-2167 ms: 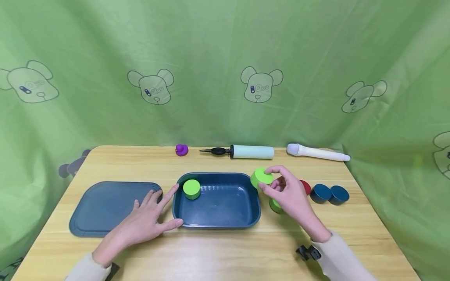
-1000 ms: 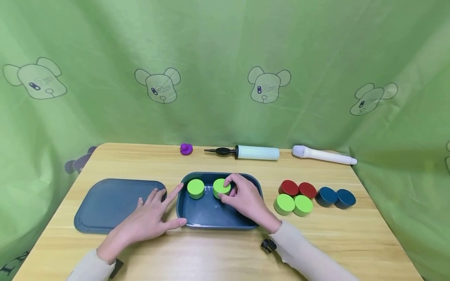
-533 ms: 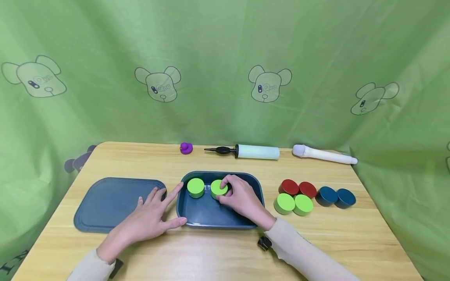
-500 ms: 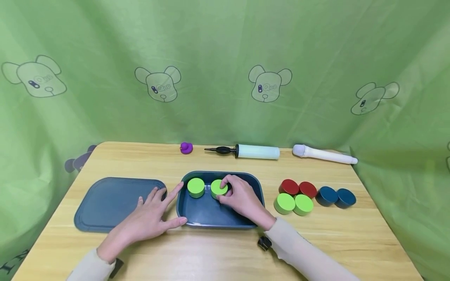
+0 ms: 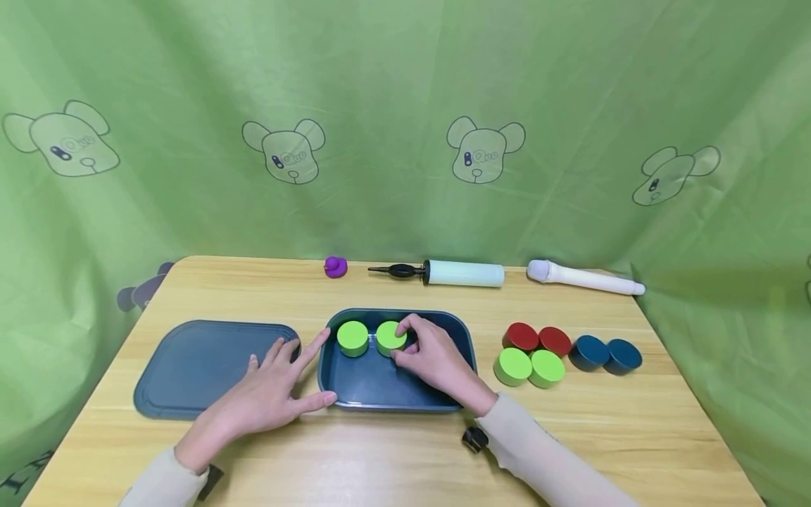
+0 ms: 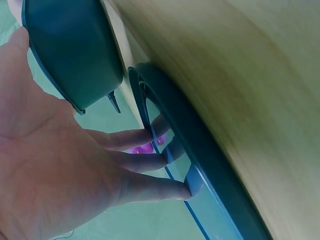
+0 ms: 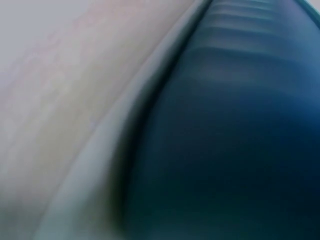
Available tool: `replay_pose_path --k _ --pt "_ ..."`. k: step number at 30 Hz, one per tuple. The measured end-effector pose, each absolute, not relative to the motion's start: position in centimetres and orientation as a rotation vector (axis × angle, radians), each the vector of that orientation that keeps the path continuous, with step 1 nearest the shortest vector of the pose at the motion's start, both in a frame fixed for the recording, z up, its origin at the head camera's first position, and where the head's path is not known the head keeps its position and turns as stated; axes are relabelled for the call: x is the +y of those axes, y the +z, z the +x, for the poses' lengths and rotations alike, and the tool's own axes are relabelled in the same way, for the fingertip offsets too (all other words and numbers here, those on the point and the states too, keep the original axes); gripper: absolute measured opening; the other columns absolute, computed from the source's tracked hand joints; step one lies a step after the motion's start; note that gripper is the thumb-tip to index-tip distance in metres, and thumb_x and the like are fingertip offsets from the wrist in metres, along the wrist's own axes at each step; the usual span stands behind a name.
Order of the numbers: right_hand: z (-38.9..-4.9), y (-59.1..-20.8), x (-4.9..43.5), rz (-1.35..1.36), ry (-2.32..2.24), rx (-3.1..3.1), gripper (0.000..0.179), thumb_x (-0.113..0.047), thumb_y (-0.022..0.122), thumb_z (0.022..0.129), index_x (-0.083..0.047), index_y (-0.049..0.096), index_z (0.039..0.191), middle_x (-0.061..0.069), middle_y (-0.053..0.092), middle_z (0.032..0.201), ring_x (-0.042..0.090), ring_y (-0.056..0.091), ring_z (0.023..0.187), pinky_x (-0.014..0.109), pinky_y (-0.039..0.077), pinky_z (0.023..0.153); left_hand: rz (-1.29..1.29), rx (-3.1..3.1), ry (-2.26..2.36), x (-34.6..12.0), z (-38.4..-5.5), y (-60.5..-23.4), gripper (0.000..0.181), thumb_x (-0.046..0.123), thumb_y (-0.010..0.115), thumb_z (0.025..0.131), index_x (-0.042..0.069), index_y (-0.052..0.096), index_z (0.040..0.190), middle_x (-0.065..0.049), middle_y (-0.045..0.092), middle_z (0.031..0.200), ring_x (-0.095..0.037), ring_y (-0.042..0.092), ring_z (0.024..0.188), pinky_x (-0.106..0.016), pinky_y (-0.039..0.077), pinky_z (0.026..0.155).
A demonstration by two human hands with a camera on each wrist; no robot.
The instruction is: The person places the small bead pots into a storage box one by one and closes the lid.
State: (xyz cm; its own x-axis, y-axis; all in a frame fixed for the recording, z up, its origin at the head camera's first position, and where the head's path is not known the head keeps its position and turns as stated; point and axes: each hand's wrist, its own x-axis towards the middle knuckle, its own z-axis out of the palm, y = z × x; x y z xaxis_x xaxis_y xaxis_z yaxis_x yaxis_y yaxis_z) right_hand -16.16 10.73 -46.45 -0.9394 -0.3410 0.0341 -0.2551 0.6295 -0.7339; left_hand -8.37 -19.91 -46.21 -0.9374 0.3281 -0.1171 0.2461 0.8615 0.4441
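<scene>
A dark blue tray [image 5: 457, 331] sits mid-table with two green discs inside at its back left. My right hand [image 5: 423, 350] reaches into the tray and pinches the right green disc [image 5: 388, 336], which stands against the left green disc [image 5: 352, 337]. My left hand [image 5: 272, 387] lies flat with fingers spread, resting on the table and the dark blue lid [image 5: 190, 366], index finger and thumb against the tray's left wall. In the left wrist view the straight fingers [image 6: 145, 165] lie on the lid [image 6: 210, 165] beside the tray [image 6: 75, 55]. The right wrist view is a blur of tray [image 7: 235, 140].
Right of the tray stand two green discs [image 5: 529, 367], two red discs [image 5: 537, 339] and two dark blue discs [image 5: 605, 354]. Along the back edge lie a purple duck [image 5: 335, 266], a hand pump [image 5: 453, 273] and a white microphone [image 5: 583, 278]. A green curtain hangs behind.
My right hand carried a green disc from right of the tray into it and slid it left against the first disc. The left hand stayed put.
</scene>
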Motion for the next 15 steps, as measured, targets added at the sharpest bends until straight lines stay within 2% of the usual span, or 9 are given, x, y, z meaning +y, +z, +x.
replay_pose_path --k 15 --pt "-15.6 -45.1 11.5 -0.436 -1.242 2.744 0.032 -0.013 0.089 0.092 -0.011 0.068 0.115 0.008 0.07 0.116 0.01 0.074 0.085 0.04 0.062 0.081 0.436 2.841 0.651 -19.9 -8.4 -46.4 0.1 0.083 0.056 0.098 0.043 0.008 0.176 -0.033 0.035 0.167 -0.063 0.025 0.154 -0.092 0.015 0.109"
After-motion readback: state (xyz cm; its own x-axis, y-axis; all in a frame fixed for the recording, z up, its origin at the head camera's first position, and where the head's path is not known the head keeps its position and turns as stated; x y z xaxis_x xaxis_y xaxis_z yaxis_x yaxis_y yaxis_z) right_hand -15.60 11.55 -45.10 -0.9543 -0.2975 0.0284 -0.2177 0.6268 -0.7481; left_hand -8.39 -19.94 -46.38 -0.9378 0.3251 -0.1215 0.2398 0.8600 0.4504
